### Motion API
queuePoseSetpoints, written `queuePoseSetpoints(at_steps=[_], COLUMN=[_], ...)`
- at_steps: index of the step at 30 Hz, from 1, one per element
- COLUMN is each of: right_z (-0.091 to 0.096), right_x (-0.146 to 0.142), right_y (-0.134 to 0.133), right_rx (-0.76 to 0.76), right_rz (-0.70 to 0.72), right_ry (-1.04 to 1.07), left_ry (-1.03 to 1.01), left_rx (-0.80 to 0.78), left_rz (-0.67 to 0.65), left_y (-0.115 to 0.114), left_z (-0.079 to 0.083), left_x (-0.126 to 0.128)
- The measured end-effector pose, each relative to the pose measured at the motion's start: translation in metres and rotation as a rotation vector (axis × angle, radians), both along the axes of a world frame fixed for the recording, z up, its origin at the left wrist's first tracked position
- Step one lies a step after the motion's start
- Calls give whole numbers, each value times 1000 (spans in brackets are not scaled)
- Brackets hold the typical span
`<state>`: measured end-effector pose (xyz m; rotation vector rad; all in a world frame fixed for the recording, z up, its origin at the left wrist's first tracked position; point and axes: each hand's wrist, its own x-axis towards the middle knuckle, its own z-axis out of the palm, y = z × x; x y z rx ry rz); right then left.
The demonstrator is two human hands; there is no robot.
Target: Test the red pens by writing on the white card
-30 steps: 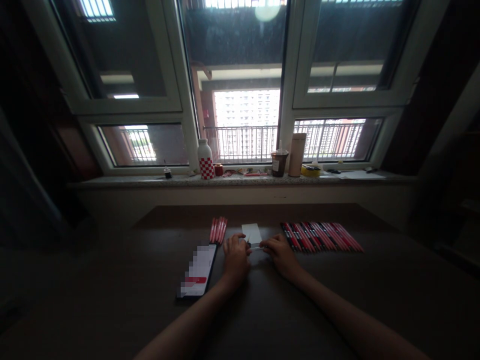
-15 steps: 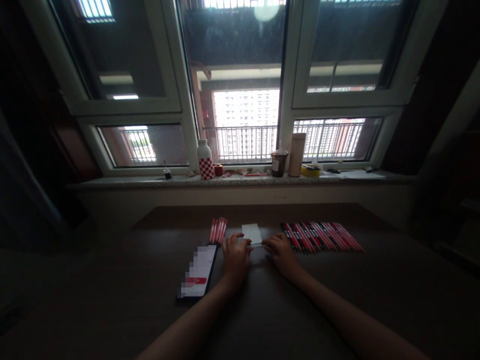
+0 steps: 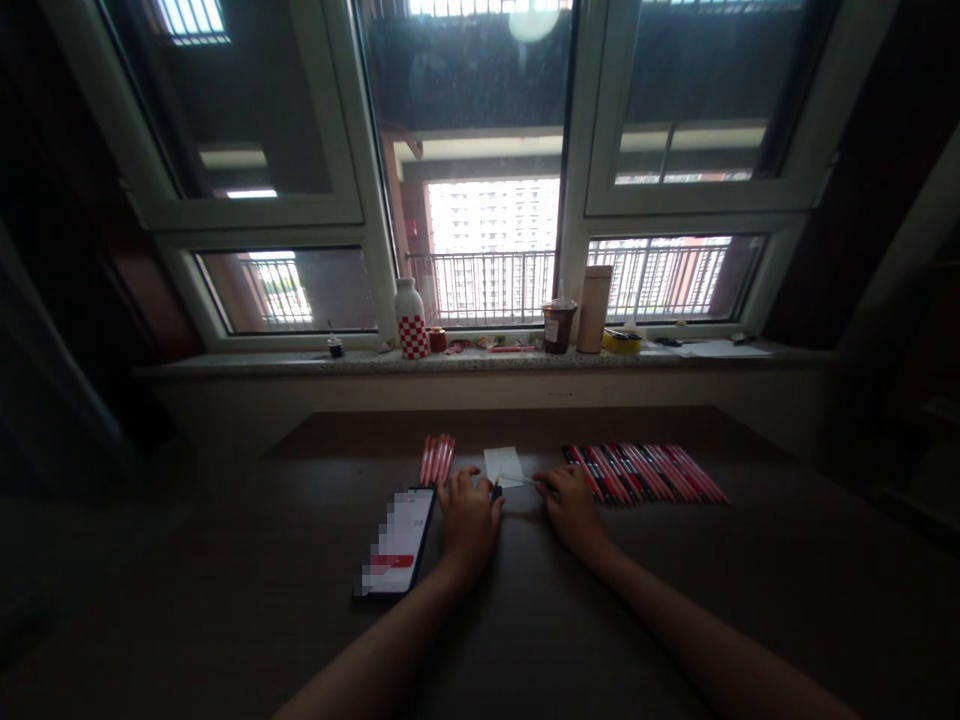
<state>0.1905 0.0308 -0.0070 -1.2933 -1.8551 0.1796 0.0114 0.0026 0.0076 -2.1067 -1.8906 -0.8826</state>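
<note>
My right hand [image 3: 571, 508] pinches one end of a thin, pale pen [image 3: 517, 479], which points left across the gap between my hands. A small black pen cap [image 3: 496, 492] sits between the thumb and fingers of my left hand [image 3: 471, 518]. The pen's tip and the cap are close together and appear apart. Just beyond my hands, a white slip of paper [image 3: 502, 463] lies on the table, partly behind the pen. A phone [image 3: 401, 535] with a lit screen lies left of my left hand.
A small bunch of pink pens [image 3: 436, 459] lies beyond the phone. Right of my right hand, many red, pink and black pens [image 3: 645, 473] form a row on the dark table [image 3: 525, 620]. Bottles and a drink cup [image 3: 559, 327] stand on the windowsill [image 3: 300, 362].
My hands have drawn slightly apart, my right hand moving a little right. The black cap now shows in my left hand, and the pale pen has tilted and shows over the paper.
</note>
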Motion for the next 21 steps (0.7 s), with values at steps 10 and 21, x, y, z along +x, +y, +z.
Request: queuePoseSetpoints(at_steps=[10,21], right_z=[-2,-1], right_x=[2,1], right_y=[1,0], right_rx=[8,1], right_rz=[-4,-3], right_ry=[-17,-27], left_ry=[35,4], left_rx=[-39,-52], left_rz=[-24,-61], left_y=[3,3], left_z=[-2,-2], left_x=[1,1])
